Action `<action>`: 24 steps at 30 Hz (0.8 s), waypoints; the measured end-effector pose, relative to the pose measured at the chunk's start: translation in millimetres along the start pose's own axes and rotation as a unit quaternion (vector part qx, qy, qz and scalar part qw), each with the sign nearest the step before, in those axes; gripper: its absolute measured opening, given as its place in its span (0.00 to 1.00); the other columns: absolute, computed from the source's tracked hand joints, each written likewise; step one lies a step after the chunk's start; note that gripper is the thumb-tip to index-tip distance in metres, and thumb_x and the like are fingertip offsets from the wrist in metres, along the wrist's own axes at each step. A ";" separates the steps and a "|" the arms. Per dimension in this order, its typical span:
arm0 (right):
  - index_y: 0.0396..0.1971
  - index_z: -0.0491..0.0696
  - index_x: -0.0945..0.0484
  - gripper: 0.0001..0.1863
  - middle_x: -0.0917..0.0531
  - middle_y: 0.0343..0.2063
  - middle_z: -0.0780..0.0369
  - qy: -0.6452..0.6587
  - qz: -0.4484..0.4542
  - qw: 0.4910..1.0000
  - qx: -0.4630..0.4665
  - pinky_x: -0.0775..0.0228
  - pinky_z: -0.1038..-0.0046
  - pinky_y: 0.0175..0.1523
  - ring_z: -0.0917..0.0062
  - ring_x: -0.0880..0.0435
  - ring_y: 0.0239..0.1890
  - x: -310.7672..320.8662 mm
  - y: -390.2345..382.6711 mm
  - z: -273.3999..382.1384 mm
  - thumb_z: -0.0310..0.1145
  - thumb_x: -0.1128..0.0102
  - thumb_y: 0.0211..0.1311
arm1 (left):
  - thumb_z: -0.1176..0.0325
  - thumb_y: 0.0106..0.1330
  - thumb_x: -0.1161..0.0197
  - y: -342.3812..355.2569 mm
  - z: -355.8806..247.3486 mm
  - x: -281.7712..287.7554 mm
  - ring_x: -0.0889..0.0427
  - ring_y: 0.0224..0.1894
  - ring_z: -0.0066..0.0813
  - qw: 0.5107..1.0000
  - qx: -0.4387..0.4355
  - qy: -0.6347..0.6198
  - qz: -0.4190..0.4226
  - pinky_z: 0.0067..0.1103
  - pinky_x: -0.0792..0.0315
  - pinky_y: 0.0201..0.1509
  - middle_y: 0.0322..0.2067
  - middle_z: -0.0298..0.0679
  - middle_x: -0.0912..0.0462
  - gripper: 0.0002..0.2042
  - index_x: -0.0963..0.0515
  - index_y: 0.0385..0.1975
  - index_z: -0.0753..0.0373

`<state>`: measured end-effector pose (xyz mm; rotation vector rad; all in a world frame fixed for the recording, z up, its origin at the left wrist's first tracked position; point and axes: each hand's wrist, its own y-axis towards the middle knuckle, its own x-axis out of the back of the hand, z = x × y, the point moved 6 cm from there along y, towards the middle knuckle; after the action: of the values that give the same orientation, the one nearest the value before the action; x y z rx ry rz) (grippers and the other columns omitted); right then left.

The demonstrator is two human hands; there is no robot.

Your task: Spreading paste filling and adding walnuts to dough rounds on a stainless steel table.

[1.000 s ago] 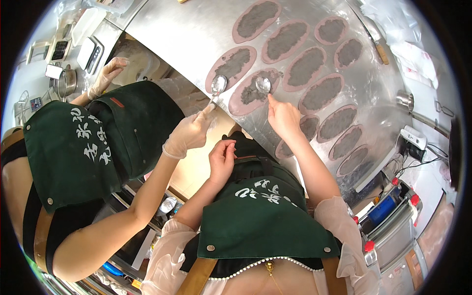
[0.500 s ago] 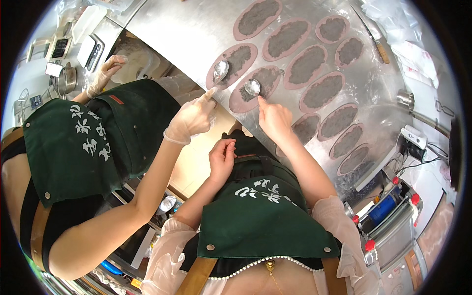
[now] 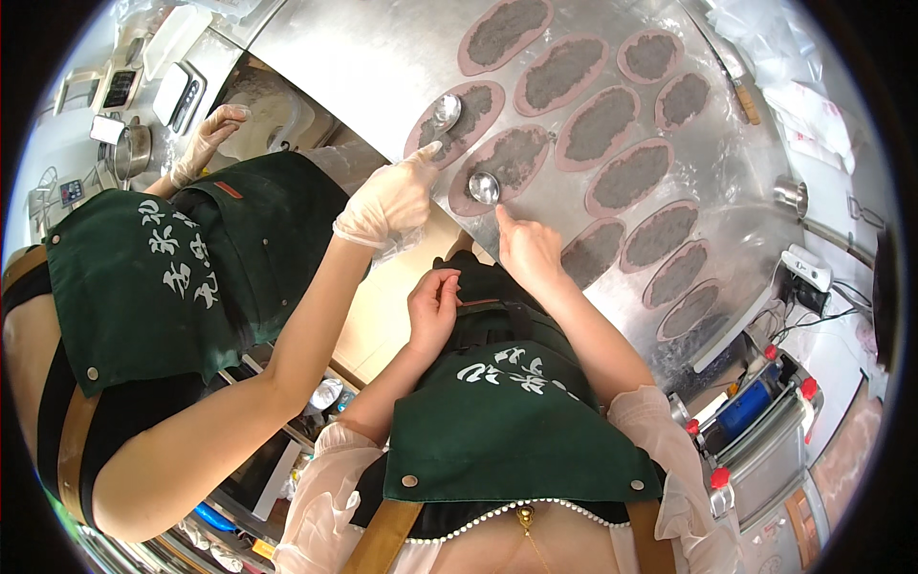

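Several flat pink oval pieces with grey paste (image 3: 601, 124) lie on the steel worktable. My right hand (image 3: 527, 247) grips a metal spoon (image 3: 484, 187), whose bowl rests on the grey paste of an oval (image 3: 516, 153) at the near edge. My left hand (image 3: 432, 308) is curled closed against the front of my green apron; whatever it holds, if anything, is hidden. Left of my spoon, a co-worker's gloved hand (image 3: 394, 196) holds another spoon (image 3: 446, 113) on the neighbouring oval.
The co-worker, in a green apron (image 3: 148, 287), stands close at my left; their other gloved hand (image 3: 206, 143) is over an opening. A wooden-handled tool (image 3: 744, 96), steel cup (image 3: 790, 197) and metal machine (image 3: 751, 411) are at right. Small appliances (image 3: 179, 96) stand upper left.
My right hand and spoon have moved left and down over the same oval. The co-worker's gloved hand and spoon have moved up and rightward along their oval. My left hand stays put.
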<state>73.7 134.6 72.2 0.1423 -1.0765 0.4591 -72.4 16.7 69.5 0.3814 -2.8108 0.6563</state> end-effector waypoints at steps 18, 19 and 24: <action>0.45 0.44 0.21 0.23 0.20 0.15 0.58 -0.030 0.001 0.998 0.048 0.29 0.65 0.24 0.66 0.19 0.17 4.4 23.3 -3.3 0.27 0.44 0.42 | 0.74 0.65 0.46 -2.0 3.3 0.0 0.25 0.19 0.20 1.000 0.006 0.003 -0.003 0.17 0.30 0.24 0.25 0.39 0.24 0.06 0.24 0.35 0.69; 0.45 0.45 0.21 0.23 0.20 0.16 0.58 -0.041 0.003 0.998 0.039 0.28 0.65 0.24 0.66 0.19 0.18 6.4 28.7 -6.5 0.27 0.44 0.42 | 0.74 0.65 0.46 -1.8 4.7 0.8 0.25 0.19 0.20 1.000 0.008 0.007 -0.003 0.17 0.29 0.24 0.25 0.39 0.24 0.06 0.24 0.35 0.69; 0.45 0.49 0.20 0.22 0.19 0.18 0.59 -0.054 0.007 0.999 -0.006 0.29 0.63 0.26 0.65 0.19 0.21 14.6 38.9 -20.0 0.27 0.46 0.46 | 0.74 0.66 0.46 -2.7 3.4 1.6 0.25 0.19 0.20 1.000 0.011 0.017 -0.005 0.17 0.29 0.24 0.25 0.39 0.24 0.06 0.24 0.35 0.69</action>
<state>79.0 180.3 71.3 0.1507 -1.1862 0.4607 -73.7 12.5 68.1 0.3845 -2.7702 0.6853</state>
